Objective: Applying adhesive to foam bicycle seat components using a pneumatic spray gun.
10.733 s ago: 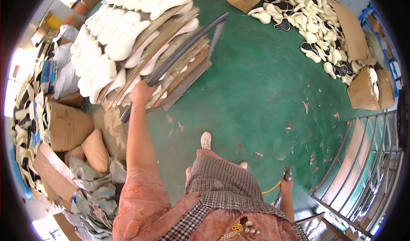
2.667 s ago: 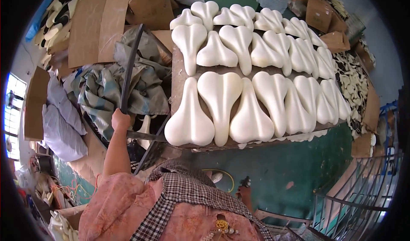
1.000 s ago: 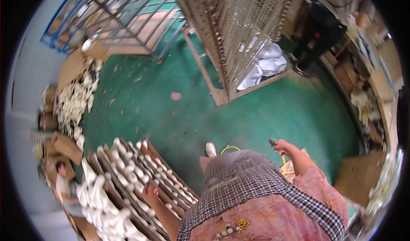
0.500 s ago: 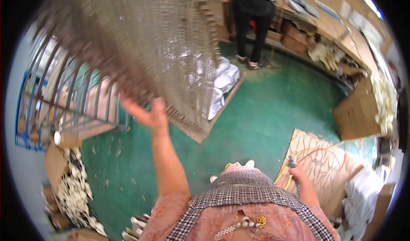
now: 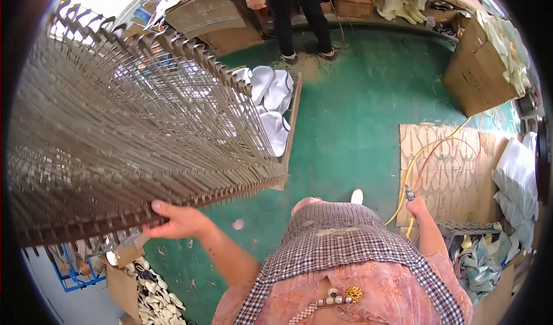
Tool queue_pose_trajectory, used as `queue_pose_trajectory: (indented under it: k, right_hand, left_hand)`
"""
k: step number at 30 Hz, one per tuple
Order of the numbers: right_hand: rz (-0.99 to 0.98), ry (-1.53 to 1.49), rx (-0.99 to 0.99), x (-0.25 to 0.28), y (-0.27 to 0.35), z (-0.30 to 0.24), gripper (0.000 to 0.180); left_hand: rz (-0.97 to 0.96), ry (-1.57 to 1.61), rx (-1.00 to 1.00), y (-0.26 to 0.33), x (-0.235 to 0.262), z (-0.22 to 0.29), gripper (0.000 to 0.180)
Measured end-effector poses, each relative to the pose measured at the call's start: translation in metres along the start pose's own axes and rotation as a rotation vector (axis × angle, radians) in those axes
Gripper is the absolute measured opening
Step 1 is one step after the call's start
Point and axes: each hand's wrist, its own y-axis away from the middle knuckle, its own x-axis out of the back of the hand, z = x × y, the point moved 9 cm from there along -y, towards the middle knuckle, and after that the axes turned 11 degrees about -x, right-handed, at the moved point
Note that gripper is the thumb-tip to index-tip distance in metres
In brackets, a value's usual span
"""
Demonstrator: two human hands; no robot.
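Observation:
A large stack of brown wire-mesh trays (image 5: 115, 146) with hooked edges fills the left side and tilts toward me. My left hand (image 5: 175, 220) is closed on its near lower edge, thumb on top and fingers partly hidden beneath. Down at my right side, my right hand (image 5: 419, 207) is closed round a small metal air gun (image 5: 409, 193). A yellow hose (image 5: 423, 148) runs from near that hand across the floor. White sole-shaped pieces (image 5: 269, 89) lie behind the mesh stack, partly hidden by it.
Another person (image 5: 302, 16) stands at the far workbench. A cardboard box (image 5: 478, 71) heaped with pale pieces is at right. Flat cardboard printed with sole outlines (image 5: 440, 175) lies on the green floor, beside a whitish plastic bag (image 5: 516, 166). Pale shoe-shaped pieces (image 5: 155, 293) pile up lower left.
The mesh stack has swung lower and across toward the left, and my left hand, spread open beside it before, now grips its edge. My view has turned; my right hand keeps the air gun.

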Motion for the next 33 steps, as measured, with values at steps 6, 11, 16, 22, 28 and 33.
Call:
queue_pose_trajectory:
  k: [6, 11, 16, 22, 28, 33]
  right_hand:
    - [0.106, -0.090, 0.051, -0.014, 0.033, -0.016, 0.028]
    - [0.201, -0.293, 0.112, -0.058, -0.007, 0.103, 0.037]
    - [0.168, -0.444, -0.144, -0.086, 0.037, 0.232, 0.038]
    - [0.261, -0.433, -0.210, -0.102, 0.094, 0.328, 0.029]
    - [0.388, -0.520, -0.309, -0.098, 0.155, 0.477, 0.030]
    - [0.733, -0.898, -0.111, 0.014, 0.225, 0.434, 0.028]
  left_hand:
    - [-0.034, 0.072, 0.018, 0.021, -0.015, 0.006, 0.048]
    - [-0.060, 0.195, 0.090, 0.029, -0.006, 0.023, 0.049]
    - [-0.076, 0.082, 0.026, 0.037, 0.001, 0.044, 0.050]
    - [-0.067, 0.164, -0.029, 0.037, -0.010, 0.050, 0.054]
    - [-0.238, -0.169, -0.071, 0.043, -0.039, 0.057, 0.046]
    - [-0.491, 0.700, -0.145, 0.186, -0.154, 0.129, 0.065]
